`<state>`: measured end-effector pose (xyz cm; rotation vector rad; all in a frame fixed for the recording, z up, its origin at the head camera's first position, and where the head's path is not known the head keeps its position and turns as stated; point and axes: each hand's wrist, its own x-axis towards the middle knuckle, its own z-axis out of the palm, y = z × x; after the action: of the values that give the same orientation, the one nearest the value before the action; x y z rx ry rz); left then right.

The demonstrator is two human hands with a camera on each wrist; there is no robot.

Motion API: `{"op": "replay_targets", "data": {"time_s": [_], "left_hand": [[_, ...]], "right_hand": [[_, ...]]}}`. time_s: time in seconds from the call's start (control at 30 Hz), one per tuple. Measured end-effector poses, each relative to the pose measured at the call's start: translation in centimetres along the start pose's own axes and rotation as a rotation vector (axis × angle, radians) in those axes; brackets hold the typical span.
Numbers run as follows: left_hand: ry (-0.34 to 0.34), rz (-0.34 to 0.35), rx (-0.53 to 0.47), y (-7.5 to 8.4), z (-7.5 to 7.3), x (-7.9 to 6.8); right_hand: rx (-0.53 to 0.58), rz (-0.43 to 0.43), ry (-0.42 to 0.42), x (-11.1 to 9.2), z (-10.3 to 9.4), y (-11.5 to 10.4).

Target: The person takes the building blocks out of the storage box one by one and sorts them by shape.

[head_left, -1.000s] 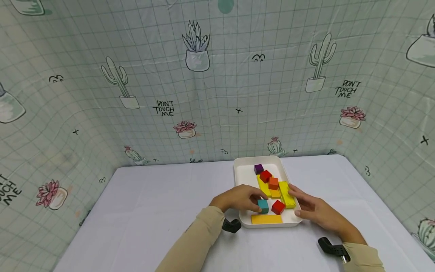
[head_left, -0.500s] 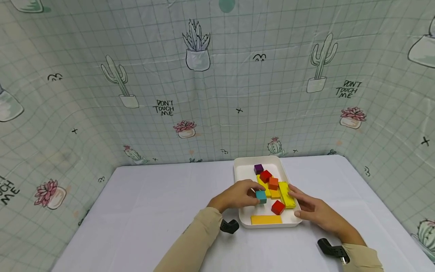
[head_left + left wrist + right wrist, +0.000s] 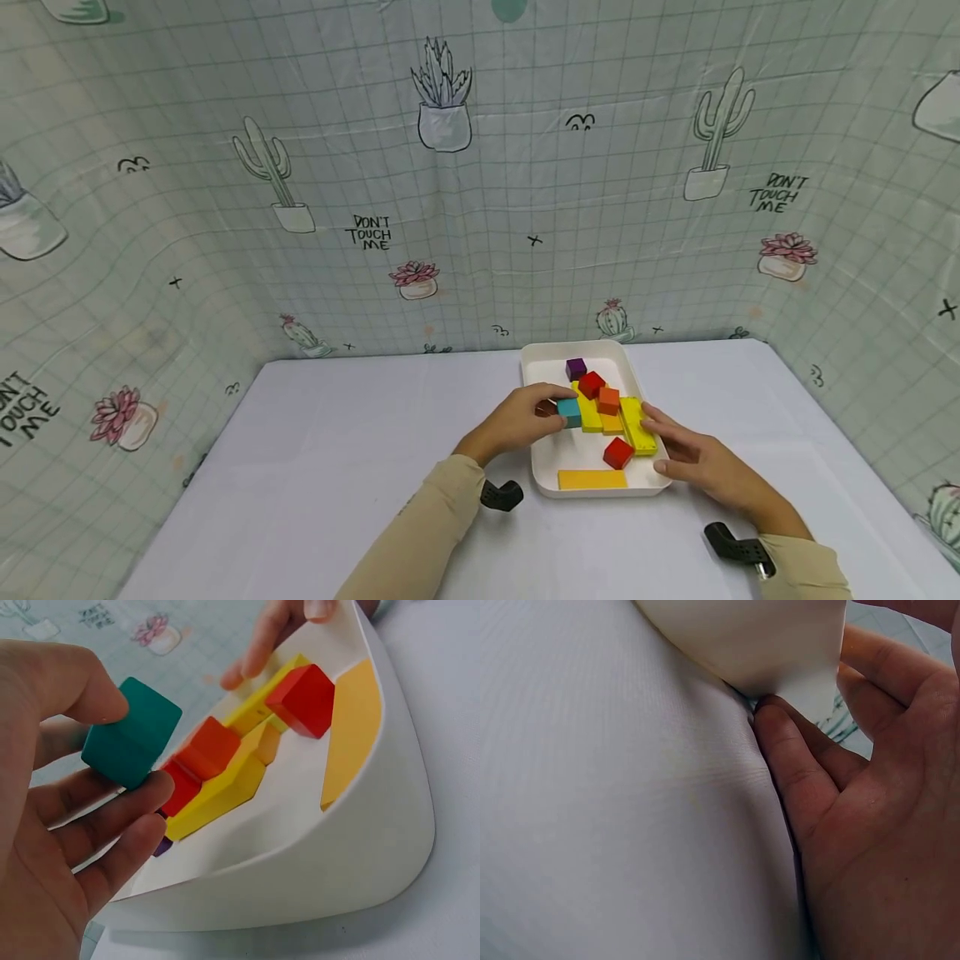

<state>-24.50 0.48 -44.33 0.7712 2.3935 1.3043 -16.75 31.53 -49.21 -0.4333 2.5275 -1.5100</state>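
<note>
My left hand point(image 3: 517, 419) pinches a teal cube point(image 3: 570, 414) between thumb and fingers, raised over the left part of a white tray point(image 3: 558, 454). In the left wrist view the teal cube point(image 3: 133, 735) hangs tilted above the tray's wall point(image 3: 322, 877). My right hand point(image 3: 708, 467) grips the tray's right rim, with fingertips reaching over it beside a long yellow block point(image 3: 637, 427). The right wrist view shows the right hand point(image 3: 870, 765) against the outside of the tray wall point(image 3: 772, 645).
Inside the tray lie a purple cube point(image 3: 576, 368), a red cube point(image 3: 592, 384) and an orange cube point(image 3: 608, 402) by yellow blocks. Another red cube point(image 3: 618, 452) and an orange-yellow bar point(image 3: 592, 480) lie nearer the front. A white cloth point(image 3: 375, 433) covers the table.
My left hand has lifted the teal cube from beside the front red cube and carried it back and slightly left. The right hand stays at the tray's rim.
</note>
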Motion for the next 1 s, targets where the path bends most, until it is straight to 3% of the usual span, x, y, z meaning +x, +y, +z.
{"op": "replay_targets", "data": {"time_s": [0.57, 0.73, 1.0], "left_hand": [[0.123, 0.017, -0.024, -0.9, -1.5, -1.6], [0.144, 0.049, -0.046, -1.5, -2.1, -2.1], [0.215, 0.009, -0.071, -2.7, -3.4, -3.2]], "right_hand": [[0.005, 0.037, -0.001, 0.0, 0.0, -0.4], [-0.004, 0.041, 0.006, -0.1, 0.1, -0.6], [0.012, 0.02, 0.001, 0.1, 0.2, -0.5]]}}
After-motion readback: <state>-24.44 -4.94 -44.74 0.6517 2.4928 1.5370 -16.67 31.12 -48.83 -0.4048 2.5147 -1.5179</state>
